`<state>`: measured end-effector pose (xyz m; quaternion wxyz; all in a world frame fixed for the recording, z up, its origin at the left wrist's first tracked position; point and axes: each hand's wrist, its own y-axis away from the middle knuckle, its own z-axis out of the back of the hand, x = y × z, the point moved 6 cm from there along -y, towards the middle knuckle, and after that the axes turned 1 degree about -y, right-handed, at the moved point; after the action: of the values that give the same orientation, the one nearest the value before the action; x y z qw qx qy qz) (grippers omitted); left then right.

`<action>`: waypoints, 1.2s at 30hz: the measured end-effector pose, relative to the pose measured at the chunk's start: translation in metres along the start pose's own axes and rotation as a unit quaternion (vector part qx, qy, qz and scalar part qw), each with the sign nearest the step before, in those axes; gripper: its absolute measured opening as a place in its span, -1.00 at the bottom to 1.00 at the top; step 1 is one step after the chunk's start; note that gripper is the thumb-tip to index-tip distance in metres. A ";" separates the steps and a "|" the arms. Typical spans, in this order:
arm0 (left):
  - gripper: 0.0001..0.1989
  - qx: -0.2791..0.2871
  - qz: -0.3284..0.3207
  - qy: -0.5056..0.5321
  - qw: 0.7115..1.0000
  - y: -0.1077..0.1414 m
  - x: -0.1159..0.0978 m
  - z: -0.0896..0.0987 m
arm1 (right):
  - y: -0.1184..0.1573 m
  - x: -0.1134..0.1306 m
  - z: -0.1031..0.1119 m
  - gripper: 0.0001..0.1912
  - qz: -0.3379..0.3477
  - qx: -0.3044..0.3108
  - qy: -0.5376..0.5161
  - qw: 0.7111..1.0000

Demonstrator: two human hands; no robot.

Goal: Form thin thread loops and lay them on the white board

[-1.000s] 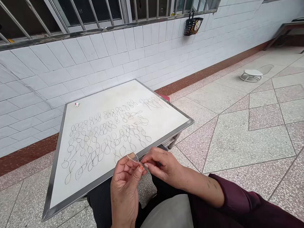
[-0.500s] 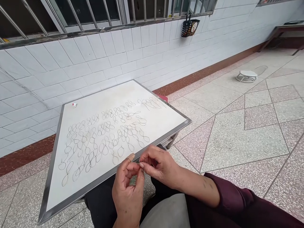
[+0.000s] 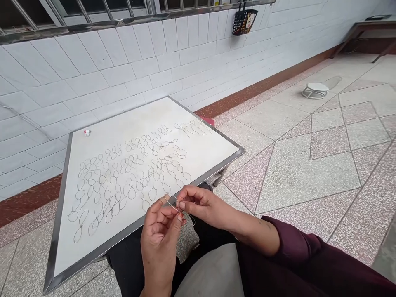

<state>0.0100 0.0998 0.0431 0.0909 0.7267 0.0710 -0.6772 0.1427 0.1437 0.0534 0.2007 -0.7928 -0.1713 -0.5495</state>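
Between my two hands is a thin, pale wire loop (image 3: 172, 205), held above my lap just off the table's near edge. My left hand (image 3: 161, 236) pinches it between thumb and fingertips, palm toward me. From the right, my right hand (image 3: 202, 205) grips it with thumb and forefinger. One curved end of the wire hangs below the fingertips. Beyond the hands, many twisted thin wire loops (image 3: 113, 206), several shaped like a figure eight, lie in uneven rows on the white table (image 3: 213, 154).
A small red-and-white object (image 3: 87, 133) sits at the table's far left. The table's metal rim runs close to my hands. Behind stands a white tiled wall (image 3: 130, 53) with a hanging black basket (image 3: 244, 21). A low white stool (image 3: 315, 90) is on the floor to the right.
The wire between my hands now shows as a loop with a hanging end; before, it was hardly visible. My view has tilted down a little, and both hands stay close together.
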 end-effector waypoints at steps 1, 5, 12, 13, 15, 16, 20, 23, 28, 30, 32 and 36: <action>-0.53 0.005 0.011 0.023 1.000 -0.001 0.002 -0.001 | -0.001 -0.002 0.001 -0.71 -0.010 0.002 -0.014 1.000; -0.52 0.015 0.042 0.086 0.995 -0.003 0.004 -0.005 | -0.002 -0.007 0.006 -0.69 -0.034 -0.005 -0.005 0.999; -0.52 0.003 0.067 0.164 0.984 -0.005 0.009 -0.008 | -0.003 -0.012 0.005 -0.62 -0.060 0.006 -0.008 0.998; -0.52 0.001 0.071 0.172 0.982 -0.005 0.010 -0.009 | -0.003 -0.012 0.004 -0.62 -0.063 0.008 -0.008 0.998; -0.50 0.007 0.081 0.184 0.979 -0.006 0.011 -0.010 | -0.004 -0.012 0.004 -0.62 -0.059 0.013 -0.004 0.998; -0.49 0.010 0.085 0.189 0.978 -0.006 0.011 -0.010 | -0.004 -0.012 0.005 -0.62 -0.055 0.014 0.000 0.998; -0.51 0.011 0.097 0.199 0.975 -0.007 0.012 -0.010 | -0.004 -0.011 0.007 -0.63 -0.046 0.014 0.016 0.999; -0.54 0.003 0.107 0.203 0.973 -0.007 0.014 -0.008 | -0.003 -0.012 0.008 -0.62 -0.050 0.016 0.024 0.998; -0.53 0.018 0.116 0.193 0.974 -0.009 0.017 -0.007 | -0.003 -0.012 0.006 -0.62 -0.057 0.026 0.028 0.998; -0.52 0.021 0.122 0.186 0.975 -0.010 0.017 -0.007 | -0.003 -0.010 0.006 -0.63 -0.058 0.032 0.036 0.997; -0.52 0.021 0.127 0.175 0.976 -0.010 0.018 -0.006 | -0.002 -0.008 0.005 -0.65 -0.058 0.038 0.051 0.996; -0.52 0.019 0.128 0.157 0.979 -0.011 0.020 -0.005 | -0.001 -0.007 0.005 -0.67 -0.061 0.041 0.072 0.995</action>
<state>0.0135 0.1108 0.0229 0.1508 0.8289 -0.0218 -0.5383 0.1439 0.1467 0.0448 0.2113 -0.7299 -0.2269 -0.6091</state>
